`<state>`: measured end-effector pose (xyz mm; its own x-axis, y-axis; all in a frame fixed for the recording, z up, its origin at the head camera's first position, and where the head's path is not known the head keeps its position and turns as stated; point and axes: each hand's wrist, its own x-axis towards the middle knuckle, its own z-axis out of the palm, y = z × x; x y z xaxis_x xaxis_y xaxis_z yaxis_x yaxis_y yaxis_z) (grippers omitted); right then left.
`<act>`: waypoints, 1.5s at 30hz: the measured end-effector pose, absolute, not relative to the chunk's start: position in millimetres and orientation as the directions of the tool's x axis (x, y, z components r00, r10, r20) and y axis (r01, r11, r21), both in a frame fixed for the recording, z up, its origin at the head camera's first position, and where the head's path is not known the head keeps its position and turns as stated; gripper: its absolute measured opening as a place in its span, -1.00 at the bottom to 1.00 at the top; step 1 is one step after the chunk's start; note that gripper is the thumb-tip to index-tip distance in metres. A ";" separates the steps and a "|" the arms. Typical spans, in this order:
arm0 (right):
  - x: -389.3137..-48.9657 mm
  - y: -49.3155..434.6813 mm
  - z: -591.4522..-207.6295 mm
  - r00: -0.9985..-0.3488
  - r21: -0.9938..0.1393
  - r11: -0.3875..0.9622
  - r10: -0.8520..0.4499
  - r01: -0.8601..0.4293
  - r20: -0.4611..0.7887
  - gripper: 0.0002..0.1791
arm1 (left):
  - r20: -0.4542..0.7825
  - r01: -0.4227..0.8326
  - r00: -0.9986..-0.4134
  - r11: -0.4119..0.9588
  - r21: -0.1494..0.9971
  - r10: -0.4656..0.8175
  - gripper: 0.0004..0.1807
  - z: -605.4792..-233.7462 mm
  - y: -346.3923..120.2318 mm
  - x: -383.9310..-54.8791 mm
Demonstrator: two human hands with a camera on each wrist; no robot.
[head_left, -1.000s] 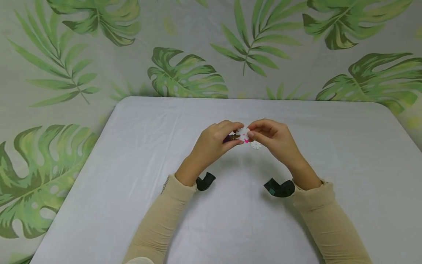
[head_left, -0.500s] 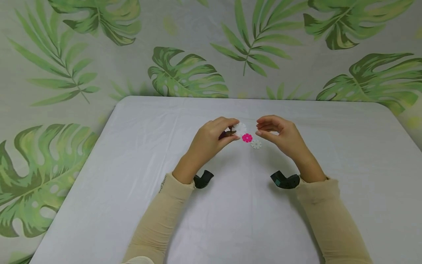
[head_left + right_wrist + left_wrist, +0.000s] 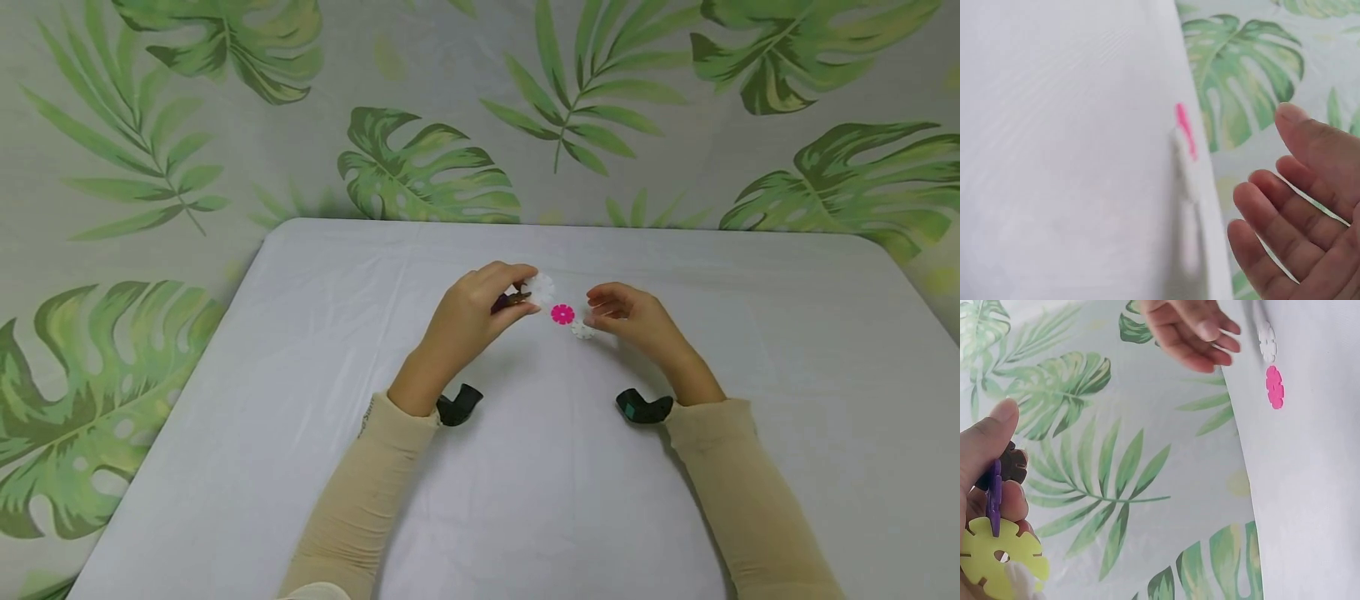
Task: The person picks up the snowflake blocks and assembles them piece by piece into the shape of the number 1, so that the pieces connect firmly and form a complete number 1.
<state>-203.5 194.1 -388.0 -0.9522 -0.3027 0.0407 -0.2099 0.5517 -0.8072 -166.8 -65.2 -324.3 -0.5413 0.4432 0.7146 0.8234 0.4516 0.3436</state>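
Note:
My left hand (image 3: pixel 472 315) holds a small joined group of notched snowflake discs above the table. In the head view a white disc (image 3: pixel 542 288) shows at its fingertips. The left wrist view shows a yellow disc (image 3: pixel 982 547), a purple disc (image 3: pixel 994 497) edge-on and a dark brown disc (image 3: pixel 1017 461) in the same group. My right hand (image 3: pixel 637 323) has relaxed fingers and holds nothing, as the right wrist view confirms. Its thumb overlaps a loose white disc (image 3: pixel 581 331) lying on the table. Beside that disc lies a pink disc (image 3: pixel 562 314), nearer the left hand.
A white cloth covers the table (image 3: pixel 510 517). Behind its far edge hangs a leaf-patterned backdrop (image 3: pixel 427 167). Black wrist cameras stick out inward from both sleeves, the left camera (image 3: pixel 460 406) and the right camera (image 3: pixel 643 407).
The right hand let go of the group, drew back to the right, then lowered toward the loose white disc. The left hand moved slightly left with the group, uncovering the pink disc on the table.

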 end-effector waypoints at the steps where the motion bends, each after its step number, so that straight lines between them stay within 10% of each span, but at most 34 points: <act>1: -204.2 194.8 -390.5 -0.953 -0.800 0.565 -0.302 -0.201 0.026 -0.53 | 0.715 0.824 -0.541 0.449 0.346 0.442 -0.60 -324.2 -65.4 -166.9; 26: -204.8 194.6 -399.7 -0.943 -0.740 0.631 -0.334 -0.233 0.012 -0.77 | 0.722 0.827 -0.536 0.444 0.346 0.436 -0.60 -324.8 -66.6 -168.5; 45: -192.1 195.5 -359.0 -0.920 -0.772 0.500 -0.218 -0.392 0.326 -0.78 | 0.707 0.825 -0.544 0.444 0.351 0.451 -0.58 -327.2 -64.9 -168.2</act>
<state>-192.1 195.5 -359.0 -0.9200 -0.2176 0.3261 -0.3920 0.5005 -0.7719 -168.2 -64.9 -327.2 -0.5440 0.4513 0.7074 0.8246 0.4438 0.3509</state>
